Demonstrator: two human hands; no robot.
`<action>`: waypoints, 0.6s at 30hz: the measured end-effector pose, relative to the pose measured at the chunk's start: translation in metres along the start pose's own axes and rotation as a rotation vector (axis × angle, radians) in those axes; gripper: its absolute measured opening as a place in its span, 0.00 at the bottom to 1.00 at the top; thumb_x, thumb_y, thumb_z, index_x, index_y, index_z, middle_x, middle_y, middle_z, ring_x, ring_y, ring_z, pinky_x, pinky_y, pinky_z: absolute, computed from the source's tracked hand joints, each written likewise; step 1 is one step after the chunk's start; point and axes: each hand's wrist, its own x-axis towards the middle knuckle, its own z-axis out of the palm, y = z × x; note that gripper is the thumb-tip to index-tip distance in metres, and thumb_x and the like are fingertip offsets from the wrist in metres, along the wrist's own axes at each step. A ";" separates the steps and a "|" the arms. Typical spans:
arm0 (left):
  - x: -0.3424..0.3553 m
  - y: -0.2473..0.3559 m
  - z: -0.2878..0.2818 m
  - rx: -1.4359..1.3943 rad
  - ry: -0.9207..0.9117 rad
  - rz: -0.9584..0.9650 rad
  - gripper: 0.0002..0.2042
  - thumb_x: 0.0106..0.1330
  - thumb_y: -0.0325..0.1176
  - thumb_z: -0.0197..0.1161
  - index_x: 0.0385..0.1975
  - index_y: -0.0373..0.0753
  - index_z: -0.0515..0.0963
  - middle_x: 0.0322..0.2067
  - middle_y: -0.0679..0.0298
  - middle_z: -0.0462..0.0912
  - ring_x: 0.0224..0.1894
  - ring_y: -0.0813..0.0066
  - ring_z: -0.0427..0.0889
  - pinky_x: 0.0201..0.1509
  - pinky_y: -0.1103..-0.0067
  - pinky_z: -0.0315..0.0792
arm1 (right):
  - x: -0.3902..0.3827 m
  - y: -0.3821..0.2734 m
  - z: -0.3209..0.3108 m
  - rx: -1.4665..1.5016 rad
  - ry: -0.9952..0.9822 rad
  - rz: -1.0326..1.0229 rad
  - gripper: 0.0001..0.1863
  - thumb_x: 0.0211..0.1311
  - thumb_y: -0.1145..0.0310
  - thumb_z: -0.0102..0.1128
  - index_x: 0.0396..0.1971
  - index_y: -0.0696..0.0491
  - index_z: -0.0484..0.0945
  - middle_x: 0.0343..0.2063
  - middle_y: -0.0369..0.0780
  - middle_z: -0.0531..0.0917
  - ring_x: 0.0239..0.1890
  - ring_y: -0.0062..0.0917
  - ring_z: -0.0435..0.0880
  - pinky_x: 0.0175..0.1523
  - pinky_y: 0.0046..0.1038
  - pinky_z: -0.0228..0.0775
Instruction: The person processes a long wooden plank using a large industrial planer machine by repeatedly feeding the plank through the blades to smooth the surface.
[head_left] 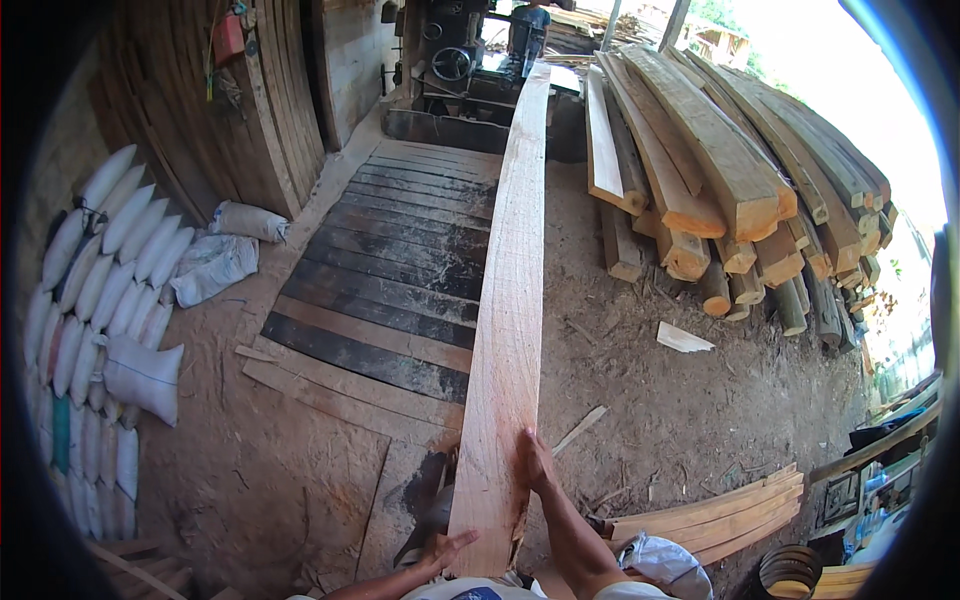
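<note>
A long, pale sawn board [508, 300] runs from my waist up the middle of the head view to a dark machine [450, 65] at the back. My left hand [450, 548] holds the board's left edge near the close end, thumb lying over the top face. My right hand [537, 460] grips the right edge a little farther along, its fingers mostly hidden by the board.
A person [531, 20] stands by the machine. A slatted platform [360, 260] lies left of the board, with piled sacks [105, 265] beyond. Stacked timber [730, 170] fills the right; cut boards [710, 515] lie low at right beside a metal cylinder [790, 570].
</note>
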 end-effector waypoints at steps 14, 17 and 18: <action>0.065 0.104 -0.018 -0.010 -0.014 -0.089 0.34 0.49 0.58 0.70 0.41 0.29 0.81 0.38 0.54 0.84 0.41 0.69 0.82 0.47 0.77 0.73 | 0.082 -0.080 0.022 0.023 0.006 0.013 0.27 0.68 0.49 0.49 0.55 0.57 0.72 0.40 0.30 0.76 0.41 0.15 0.70 0.49 0.19 0.64; 0.073 0.127 -0.022 0.098 -0.036 -0.201 0.34 0.48 0.61 0.69 0.40 0.30 0.82 0.36 0.54 0.85 0.39 0.69 0.82 0.45 0.77 0.74 | 0.093 -0.092 0.026 0.033 0.032 -0.013 0.27 0.69 0.49 0.49 0.55 0.57 0.72 0.40 0.30 0.75 0.41 0.15 0.71 0.49 0.18 0.64; 0.081 0.124 -0.023 0.134 -0.034 -0.191 0.34 0.48 0.61 0.69 0.39 0.30 0.82 0.35 0.55 0.85 0.38 0.69 0.83 0.44 0.77 0.74 | 0.098 -0.096 0.027 0.035 0.046 -0.033 0.27 0.69 0.50 0.49 0.55 0.57 0.72 0.40 0.30 0.75 0.41 0.14 0.71 0.49 0.18 0.64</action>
